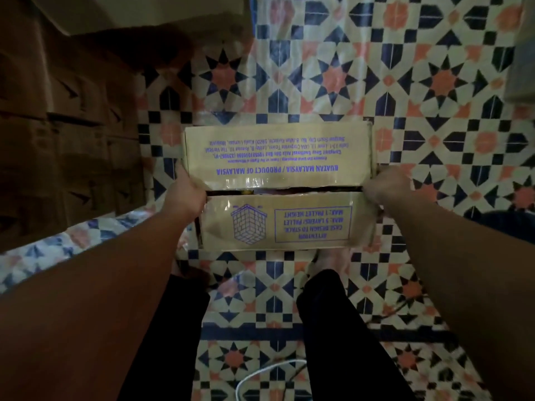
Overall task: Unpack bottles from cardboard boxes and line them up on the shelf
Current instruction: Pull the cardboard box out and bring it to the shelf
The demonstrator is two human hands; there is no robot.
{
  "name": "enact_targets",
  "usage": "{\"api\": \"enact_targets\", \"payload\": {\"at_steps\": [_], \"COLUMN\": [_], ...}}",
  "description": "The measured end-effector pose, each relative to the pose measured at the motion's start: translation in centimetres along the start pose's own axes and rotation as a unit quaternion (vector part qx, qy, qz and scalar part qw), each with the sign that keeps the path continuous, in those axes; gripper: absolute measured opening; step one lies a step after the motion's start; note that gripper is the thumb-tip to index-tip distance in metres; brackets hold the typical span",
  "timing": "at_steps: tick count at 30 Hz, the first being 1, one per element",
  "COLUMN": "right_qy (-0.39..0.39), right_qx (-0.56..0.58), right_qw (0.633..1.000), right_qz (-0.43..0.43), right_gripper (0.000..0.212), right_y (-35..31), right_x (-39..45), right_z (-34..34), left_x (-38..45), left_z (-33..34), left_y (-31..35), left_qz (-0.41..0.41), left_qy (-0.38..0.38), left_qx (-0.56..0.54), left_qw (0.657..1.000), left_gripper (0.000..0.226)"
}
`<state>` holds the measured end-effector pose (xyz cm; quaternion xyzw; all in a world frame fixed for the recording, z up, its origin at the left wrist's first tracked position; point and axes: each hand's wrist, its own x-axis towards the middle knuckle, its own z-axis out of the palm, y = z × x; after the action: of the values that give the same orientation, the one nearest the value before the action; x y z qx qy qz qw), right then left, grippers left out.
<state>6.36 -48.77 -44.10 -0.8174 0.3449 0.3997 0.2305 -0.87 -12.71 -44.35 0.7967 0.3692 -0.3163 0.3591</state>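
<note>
Between the two hands sits a cardboard box on the patterned floor, just past the person's feet. Its two top flaps are nearly closed, with only a thin dark slit between them. Blue writing and a drawing of stacked bricks are printed on the flaps, upside down from this side. Shiny clear tape runs along the flap edges by the slit.

Only a tiny bit of yellow and something dark show through the slit. It is too dark and narrow to tell what is inside, so no bottle can be seen for sure.

At the left end of the slit, the left hand holds the box, with the fingers curled over the edge of the flap. At the right end, the right hand does the same, but it is blurry and the fingers are hard to make out.

Off to the left of the left hand is a tall stack of brown boxes, very dark. Near the person, below the hands, are two legs in black trousers and a white cord on the floor. A grey thing is cut off at the right edge, far past the right hand.
</note>
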Motion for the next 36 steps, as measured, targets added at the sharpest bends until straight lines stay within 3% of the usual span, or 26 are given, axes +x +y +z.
{"api": "enact_targets", "payload": {"at_steps": [5, 10, 16, 18, 23, 27, 32, 36], "right_qy": [0.022, 0.03, 0.025, 0.02, -0.003, -0.005, 0.005, 0.036], "right_qx": [-0.097, -0.087, -0.114, -0.12, -0.132, -0.162, -0.253, -0.307], "right_qw": [0.995, 0.996, 0.993, 0.992, 0.99, 0.982, 0.951, 0.904], "right_qz": [0.002, 0.005, -0.023, -0.032, -0.054, -0.099, -0.178, -0.296], "right_gripper": [0.015, 0.021, 0.011, 0.01, 0.01, 0.009, 0.026, 0.012], "right_y": [-0.7, -0.4, -1.3, -1.4, -1.6, -2.8, -5.0, -8.6], "right_x": [2.7, 3.0, -0.3, -2.4, -12.2, -23.9, -35.6, -44.2], "right_z": [0.8, 1.2, -1.4, -3.0, -9.6, -16.6, -24.4, -27.8], "left_x": [3.3, 4.0, 0.8, -1.4, -12.3, -24.7, -39.9, -49.8], "left_z": [-0.5, -0.9, -3.2, -4.5, -10.5, -16.9, -23.2, -26.9], "left_y": [1.1, 0.9, 1.8, 2.6, 5.4, 7.2, 8.1, 5.9], "left_qz": [-0.089, -0.124, -0.106, -0.104, -0.099, -0.093, -0.075, -0.083], "left_qy": [-0.011, -0.046, -0.081, -0.074, -0.039, -0.004, 0.081, 0.142], "left_qx": [0.063, 0.073, 0.021, 0.035, 0.031, 0.0, -0.046, -0.118], "left_qw": [0.994, 0.989, 0.991, 0.991, 0.994, 0.996, 0.993, 0.979], "left_gripper": [0.04, 0.021, 0.033, 0.025, 0.024, 0.037, 0.025, 0.009]}}
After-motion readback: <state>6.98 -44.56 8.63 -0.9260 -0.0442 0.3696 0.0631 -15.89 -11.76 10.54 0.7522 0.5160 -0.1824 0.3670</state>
